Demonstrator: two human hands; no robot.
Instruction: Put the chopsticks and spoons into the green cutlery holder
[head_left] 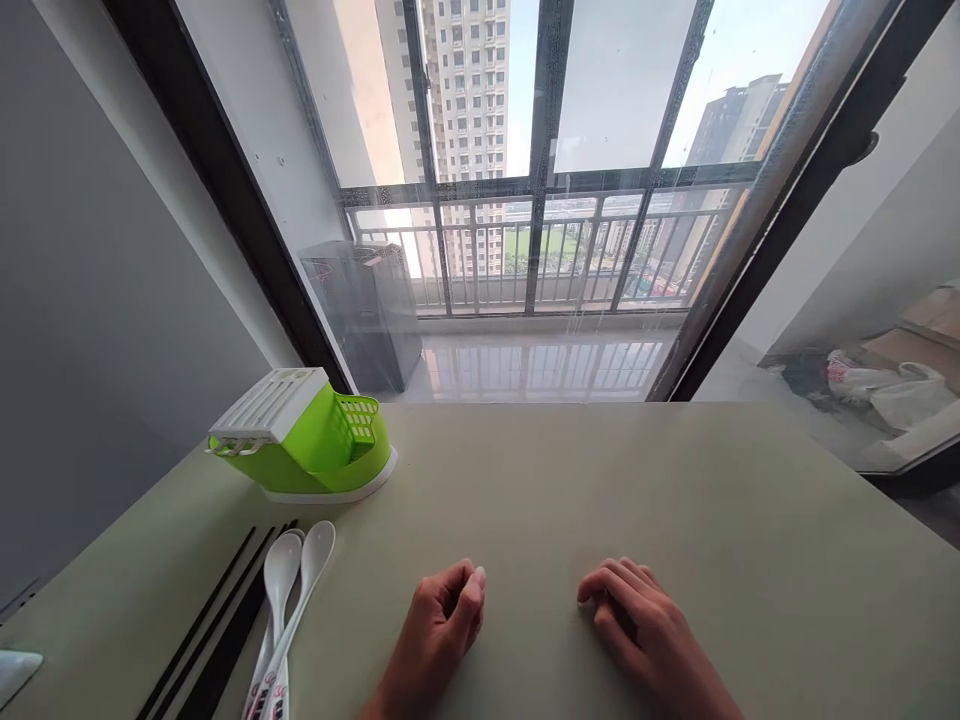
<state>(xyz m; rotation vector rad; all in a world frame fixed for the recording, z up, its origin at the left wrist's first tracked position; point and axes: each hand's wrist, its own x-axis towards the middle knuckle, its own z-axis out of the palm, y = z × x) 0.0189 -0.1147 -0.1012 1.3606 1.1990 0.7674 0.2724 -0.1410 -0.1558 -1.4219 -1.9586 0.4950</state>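
My left hand (pixel 442 625) rests on the pale green table (pixel 525 480) in a loose fist, thumb laid against the curled index finger; nothing shows inside it. To its right, my right hand (pixel 637 625) lies palm down with its fingers bent and close together, and it holds nothing that I can see. Left of my left hand are several white spoons (pixel 281 570), piled across one another. Beside them lie black chopsticks (pixel 217 610), some loose and some bunched. Behind these stands a green and white utensil holder (pixel 322 440) with a slotted white top.
A white corner of some object (pixel 16 672) juts in at the left edge. The table's far edge meets a glass window (pixel 487 370), with a balcony railing and a dark cabinet-like box (pixel 367 310) beyond it. Plastic bags (pixel 900 390) lie behind glass at the right.
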